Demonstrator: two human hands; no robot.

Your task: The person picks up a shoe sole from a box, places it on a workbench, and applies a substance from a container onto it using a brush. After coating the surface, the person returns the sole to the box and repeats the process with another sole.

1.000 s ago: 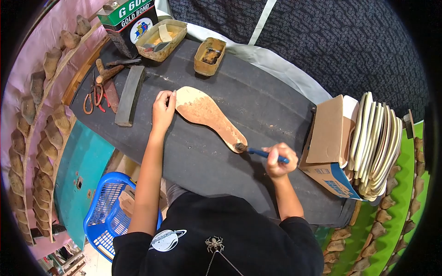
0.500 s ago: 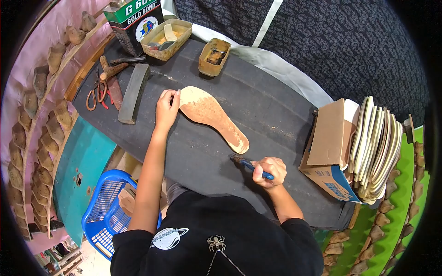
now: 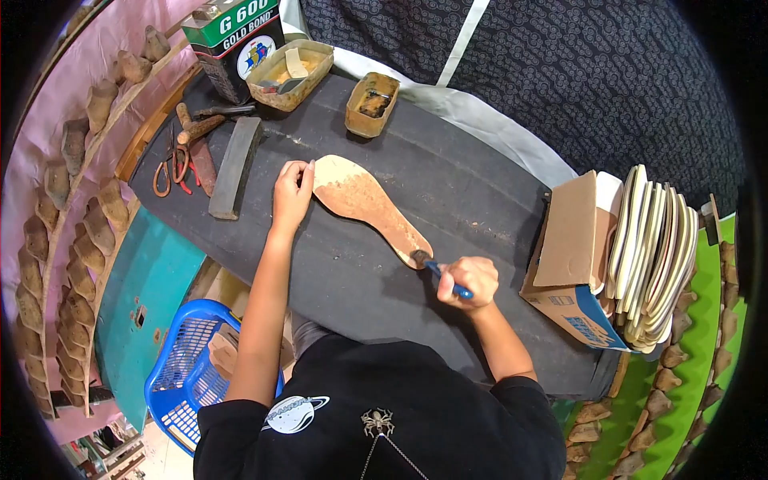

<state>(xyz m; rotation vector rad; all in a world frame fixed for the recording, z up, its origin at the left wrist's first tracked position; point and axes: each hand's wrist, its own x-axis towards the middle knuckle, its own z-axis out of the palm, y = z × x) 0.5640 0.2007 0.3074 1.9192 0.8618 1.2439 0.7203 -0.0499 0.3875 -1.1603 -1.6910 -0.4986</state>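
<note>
A: Location of the sole-shaped piece [image 3: 364, 200]?

B: Flat on the dark tabletop [image 3: 344, 276], broad end beside the left hand [image 3: 293, 196], narrow end toward the right hand [image 3: 468, 282].

A: Condition of its surface?

B: Pale at the broad tip, mottled brown across the middle, some pale patches near the narrow end.

A: Right hand?

B: Fist closed around the blue handle of a brush [image 3: 433, 267]; bristles at the narrow end.

A: Left hand?

B: Fingers together, tips at the broad end's edge. Whether they pinch it, I cannot tell.

A: Surroundings?

B: Grey block [image 3: 237, 170] near scissors [image 3: 162, 180] on the left; open cardboard box [image 3: 564, 232] on the right.
</note>
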